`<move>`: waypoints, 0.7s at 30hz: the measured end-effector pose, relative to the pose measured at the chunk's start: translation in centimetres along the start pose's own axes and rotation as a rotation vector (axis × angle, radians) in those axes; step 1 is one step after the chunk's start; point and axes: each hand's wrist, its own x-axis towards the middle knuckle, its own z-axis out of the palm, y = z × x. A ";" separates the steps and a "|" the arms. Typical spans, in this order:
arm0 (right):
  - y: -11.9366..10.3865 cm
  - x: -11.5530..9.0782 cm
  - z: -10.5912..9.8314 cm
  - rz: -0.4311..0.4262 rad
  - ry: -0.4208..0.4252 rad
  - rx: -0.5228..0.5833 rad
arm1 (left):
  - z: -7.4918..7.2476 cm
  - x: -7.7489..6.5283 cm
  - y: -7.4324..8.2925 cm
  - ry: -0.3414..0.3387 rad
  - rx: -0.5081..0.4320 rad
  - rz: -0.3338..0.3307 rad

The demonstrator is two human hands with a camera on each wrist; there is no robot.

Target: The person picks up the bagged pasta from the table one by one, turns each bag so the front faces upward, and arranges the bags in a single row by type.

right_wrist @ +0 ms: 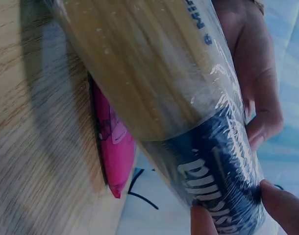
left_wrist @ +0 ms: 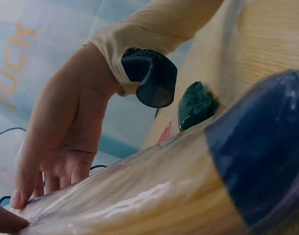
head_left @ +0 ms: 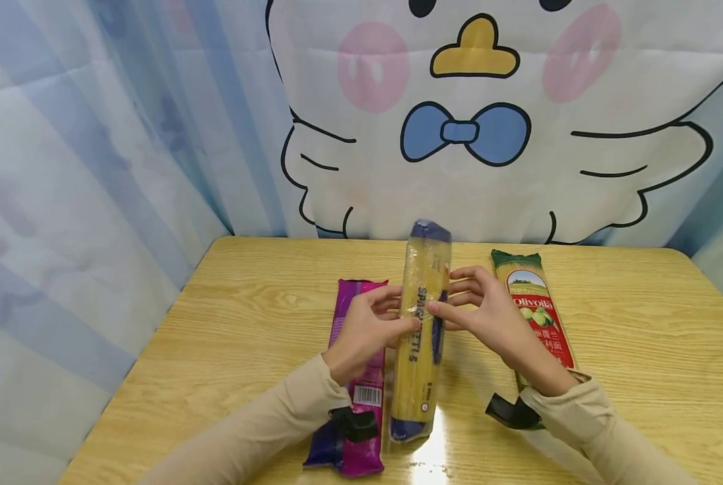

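Observation:
A clear packet of spaghetti (head_left: 412, 391) with blue ends is held lengthwise between both hands, tilted and raised off the table. My left hand (head_left: 361, 333) grips its left side, thumb on the front. On the other side my right hand (head_left: 491, 316) pinches it, thumb on the front and fingers behind. The left wrist view has the packet's blue end (left_wrist: 260, 152) close up, with the right hand (left_wrist: 71, 112) beyond. Blue printed film (right_wrist: 208, 166) shows in the right wrist view, the left hand (right_wrist: 257, 68) behind it.
A pink and purple packet (head_left: 367, 370) lies on the wooden table (head_left: 246, 323), partly behind the left hand. To the right lies a red and green Olivoilà pasta packet (head_left: 534, 303), partly covered by the right forearm. A cartoon-printed curtain (head_left: 361, 175) hangs behind the table.

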 end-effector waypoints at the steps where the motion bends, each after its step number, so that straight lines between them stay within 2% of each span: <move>1: 0.1 0.0 -0.1 -0.002 -0.006 0.016 | 0.0 0.0 -0.1 0.001 -0.024 -0.001; 7: 0.5 0.0 -0.6 -0.016 -0.053 0.066 | -0.2 0.2 -0.3 -0.027 -0.161 -0.017; 15: 1.5 0.5 -0.9 0.072 -0.236 0.214 | -0.6 0.5 0.1 -0.053 -0.244 -0.053; 21: 1.6 0.6 -0.8 0.073 -0.210 0.249 | -0.7 0.4 0.1 -0.114 -0.256 -0.029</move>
